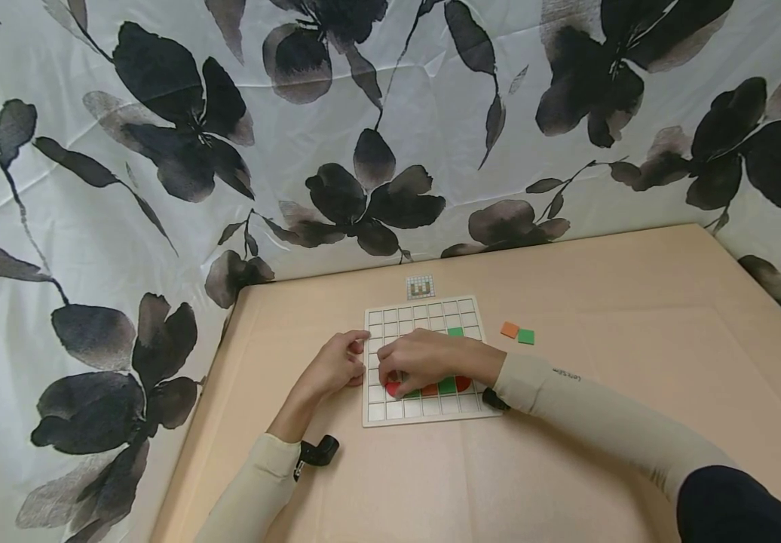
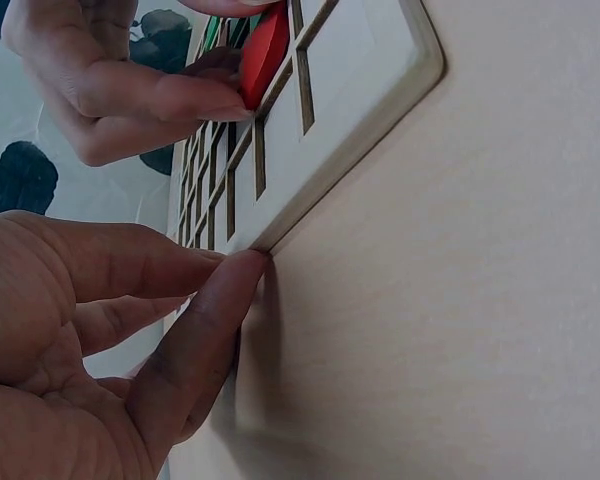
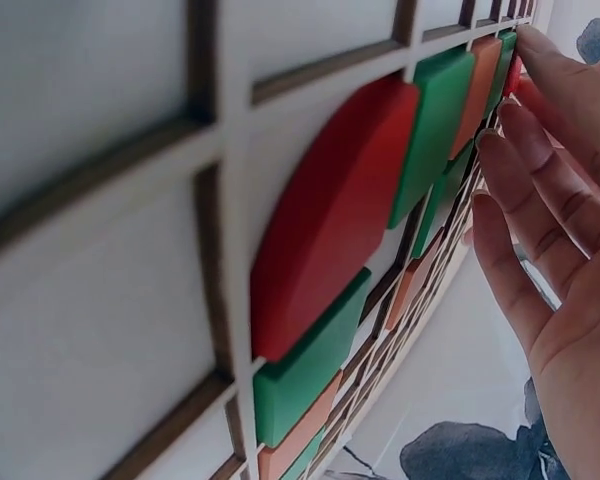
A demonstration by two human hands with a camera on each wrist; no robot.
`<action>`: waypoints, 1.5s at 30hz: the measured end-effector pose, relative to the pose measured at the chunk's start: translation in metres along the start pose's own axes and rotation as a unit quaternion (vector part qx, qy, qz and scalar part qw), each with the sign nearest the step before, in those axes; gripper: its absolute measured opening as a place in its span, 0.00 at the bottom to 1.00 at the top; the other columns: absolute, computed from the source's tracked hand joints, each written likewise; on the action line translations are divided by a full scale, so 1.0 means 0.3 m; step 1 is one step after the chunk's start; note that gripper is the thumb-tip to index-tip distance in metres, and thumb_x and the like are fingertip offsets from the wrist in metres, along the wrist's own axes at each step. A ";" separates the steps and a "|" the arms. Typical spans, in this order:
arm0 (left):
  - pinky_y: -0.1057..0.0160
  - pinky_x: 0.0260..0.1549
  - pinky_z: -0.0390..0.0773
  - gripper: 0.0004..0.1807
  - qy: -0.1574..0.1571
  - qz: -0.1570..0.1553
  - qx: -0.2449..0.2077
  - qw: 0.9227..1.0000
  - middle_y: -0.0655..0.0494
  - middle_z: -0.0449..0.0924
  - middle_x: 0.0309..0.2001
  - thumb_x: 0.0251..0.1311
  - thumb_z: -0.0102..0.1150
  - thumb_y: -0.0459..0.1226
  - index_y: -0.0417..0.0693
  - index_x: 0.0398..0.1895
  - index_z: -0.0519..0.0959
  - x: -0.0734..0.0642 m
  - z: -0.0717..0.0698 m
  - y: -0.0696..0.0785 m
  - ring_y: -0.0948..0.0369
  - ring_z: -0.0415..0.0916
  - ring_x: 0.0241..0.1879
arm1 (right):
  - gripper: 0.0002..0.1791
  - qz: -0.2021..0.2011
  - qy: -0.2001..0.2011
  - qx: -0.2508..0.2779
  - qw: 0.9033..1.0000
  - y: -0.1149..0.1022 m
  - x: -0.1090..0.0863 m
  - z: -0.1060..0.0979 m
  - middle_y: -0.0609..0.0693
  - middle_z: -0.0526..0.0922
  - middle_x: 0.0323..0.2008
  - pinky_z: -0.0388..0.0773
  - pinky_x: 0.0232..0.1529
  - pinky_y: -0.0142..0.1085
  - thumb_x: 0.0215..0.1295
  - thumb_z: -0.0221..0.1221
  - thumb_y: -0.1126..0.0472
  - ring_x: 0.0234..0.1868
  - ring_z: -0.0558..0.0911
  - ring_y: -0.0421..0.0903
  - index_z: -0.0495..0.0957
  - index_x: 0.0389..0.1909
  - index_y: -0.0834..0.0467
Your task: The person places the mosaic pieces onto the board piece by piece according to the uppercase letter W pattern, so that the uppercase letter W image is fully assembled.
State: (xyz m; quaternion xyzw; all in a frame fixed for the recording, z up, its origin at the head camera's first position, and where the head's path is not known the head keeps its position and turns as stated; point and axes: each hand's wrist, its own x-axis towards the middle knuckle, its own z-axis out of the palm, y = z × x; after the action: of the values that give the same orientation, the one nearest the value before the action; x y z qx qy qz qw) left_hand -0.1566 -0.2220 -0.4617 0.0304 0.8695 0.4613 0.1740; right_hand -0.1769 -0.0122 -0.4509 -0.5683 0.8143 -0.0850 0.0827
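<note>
A white grid board (image 1: 377,412) lies on the table. My left hand (image 1: 336,363) pinches its left edge between thumb and finger, close up in the left wrist view. Over the board's lower left, my right hand (image 1: 424,356) holds a red piece with a curved edge (image 2: 267,50) between its fingers, at the grid cells. Along the same row sit an orange tile (image 1: 429,390), a green tile (image 1: 447,386) and another red curved piece (image 3: 330,220). Further up is another green tile (image 1: 455,332). The right hand and forearm hide part of the board.
A loose orange tile (image 1: 509,329) and a loose green tile (image 1: 526,337) lie right of the board. Behind it is a small card with a grid pattern (image 1: 421,286). A flower-printed cloth (image 1: 363,136) hangs along the table's back and left sides.
</note>
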 end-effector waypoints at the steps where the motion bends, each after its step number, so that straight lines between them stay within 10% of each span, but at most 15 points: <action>1: 0.62 0.26 0.83 0.37 0.000 -0.001 0.000 1.000 0.43 0.66 0.47 0.54 0.55 0.14 0.38 0.71 0.69 0.000 -0.001 0.001 0.59 0.73 0.34 | 0.11 -0.001 -0.001 0.000 1.000 0.001 0.001 -0.001 0.39 0.77 0.36 0.72 0.32 0.26 0.64 0.69 0.46 0.32 0.73 0.31 0.86 0.44 0.44; 22: 0.61 0.26 0.83 0.36 -0.007 -0.011 -0.010 1.000 0.43 0.65 0.49 0.57 0.54 0.15 0.39 0.71 0.69 0.009 -0.004 0.008 0.58 0.72 0.35 | 0.10 0.014 0.000 0.032 0.999 0.041 -0.036 -0.033 0.38 0.77 0.37 0.73 0.32 0.28 0.64 0.69 0.49 0.31 0.73 0.32 0.88 0.45 0.43; 45: 0.61 0.27 0.83 0.37 0.008 -0.013 0.000 1.000 0.44 0.65 0.47 0.57 0.56 0.15 0.40 0.72 0.68 -0.013 0.013 0.014 0.57 0.70 0.36 | 0.14 0.153 0.031 0.083 0.984 0.203 -0.434 -0.106 0.40 0.83 0.44 0.79 0.46 0.40 0.62 0.67 0.64 0.43 0.80 0.40 0.87 0.47 0.48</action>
State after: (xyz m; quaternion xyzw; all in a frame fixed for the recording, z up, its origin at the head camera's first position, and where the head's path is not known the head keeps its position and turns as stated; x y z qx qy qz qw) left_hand -0.1521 -0.2172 -0.4593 0.0158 0.8710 0.4597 0.1728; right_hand -0.1956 0.1322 -0.4293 -0.4253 0.8839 -0.1559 0.1164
